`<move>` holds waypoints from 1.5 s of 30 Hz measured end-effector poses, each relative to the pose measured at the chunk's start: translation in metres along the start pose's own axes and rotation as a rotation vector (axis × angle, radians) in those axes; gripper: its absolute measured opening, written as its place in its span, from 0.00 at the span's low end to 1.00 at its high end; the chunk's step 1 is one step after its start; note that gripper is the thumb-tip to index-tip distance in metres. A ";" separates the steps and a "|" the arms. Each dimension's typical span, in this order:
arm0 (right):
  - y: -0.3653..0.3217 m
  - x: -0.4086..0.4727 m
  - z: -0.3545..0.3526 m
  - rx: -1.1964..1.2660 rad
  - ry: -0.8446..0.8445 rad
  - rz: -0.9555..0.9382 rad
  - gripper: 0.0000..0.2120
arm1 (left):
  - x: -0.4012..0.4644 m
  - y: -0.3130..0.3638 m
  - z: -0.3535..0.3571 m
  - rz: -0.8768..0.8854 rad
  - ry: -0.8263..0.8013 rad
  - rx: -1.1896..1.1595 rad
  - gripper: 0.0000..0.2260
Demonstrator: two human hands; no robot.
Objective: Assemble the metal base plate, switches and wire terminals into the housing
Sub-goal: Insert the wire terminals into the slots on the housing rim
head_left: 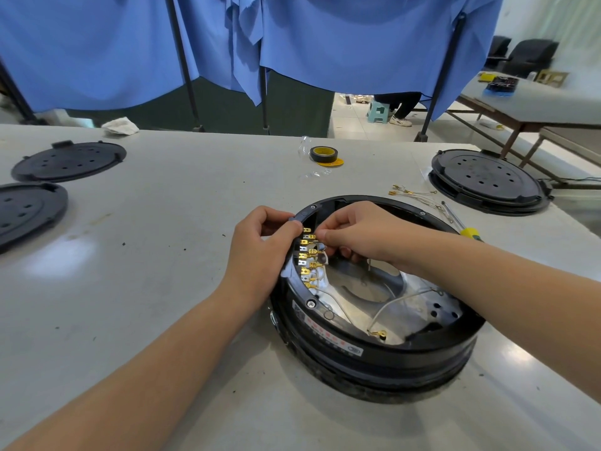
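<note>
The shiny metal base plate (367, 288) sits inside the round black plastic housing (374, 353). At nine o'clock, left hand (260, 249) grip clamps the rim; right hand (361, 236) pinches brass wire terminals (307, 255). Some wires look unconnected.

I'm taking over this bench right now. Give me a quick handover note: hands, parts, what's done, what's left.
Left hand grips the housing rim beside the terminal strip.
Right hand pinches at a brass terminal on that strip; what it holds is hidden.
Metal base plate sits inside the housing.
One wire lies loose on the plate, its ring end free.
Spare wire terminals and a screwdriver lie on the table behind the housing.
Left: finish the connections and attach the loose wire.
</note>
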State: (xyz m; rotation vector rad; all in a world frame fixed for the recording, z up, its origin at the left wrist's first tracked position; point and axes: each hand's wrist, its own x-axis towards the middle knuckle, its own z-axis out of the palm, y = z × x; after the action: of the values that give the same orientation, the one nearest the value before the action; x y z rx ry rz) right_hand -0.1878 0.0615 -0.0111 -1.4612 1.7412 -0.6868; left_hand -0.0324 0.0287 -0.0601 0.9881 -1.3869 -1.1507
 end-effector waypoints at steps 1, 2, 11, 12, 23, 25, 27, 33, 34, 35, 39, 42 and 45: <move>0.000 0.000 0.000 0.007 0.001 -0.002 0.06 | 0.000 0.000 0.000 -0.003 0.000 -0.003 0.04; 0.000 0.000 0.000 0.016 0.004 -0.004 0.05 | 0.000 0.000 0.000 -0.005 0.000 -0.002 0.04; 0.000 0.000 0.001 0.081 0.015 0.004 0.05 | 0.000 0.001 0.001 -0.012 0.014 0.006 0.04; 0.000 0.000 0.001 0.089 0.014 0.004 0.05 | 0.000 0.001 0.001 -0.012 0.013 0.008 0.04; 0.002 0.000 0.002 0.096 0.006 -0.040 0.06 | -0.001 0.003 0.001 -0.011 0.017 0.033 0.04; 0.002 0.000 0.002 0.023 0.032 -0.068 0.07 | -0.001 0.003 0.001 -0.018 0.017 0.029 0.04; 0.003 -0.001 0.002 -0.078 0.092 -0.107 0.08 | -0.001 0.004 0.000 -0.021 0.015 0.022 0.03; 0.004 -0.012 -0.009 -0.220 0.276 -0.263 0.03 | -0.002 0.003 0.000 -0.022 0.000 0.009 0.03; 0.002 -0.015 -0.010 -0.215 0.267 -0.284 0.02 | -0.002 0.003 0.000 -0.022 0.000 0.007 0.04; -0.001 -0.017 -0.010 -0.215 0.237 -0.295 0.02 | -0.002 0.004 0.001 -0.023 -0.001 0.005 0.04; -0.006 -0.024 -0.003 -0.282 0.088 -0.271 0.02 | -0.002 0.004 0.002 -0.026 0.010 0.008 0.04; -0.005 -0.024 0.002 -0.319 0.081 -0.247 0.04 | -0.002 0.004 0.002 -0.024 0.010 0.016 0.04; -0.007 -0.023 0.004 -0.313 0.079 -0.230 0.04 | -0.002 0.004 0.001 -0.022 0.010 0.020 0.04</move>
State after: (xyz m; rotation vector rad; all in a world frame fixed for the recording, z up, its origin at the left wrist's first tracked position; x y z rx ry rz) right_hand -0.1785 0.0823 -0.0034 -1.8937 1.8188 -0.6150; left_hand -0.0333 0.0316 -0.0567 1.0240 -1.3850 -1.1489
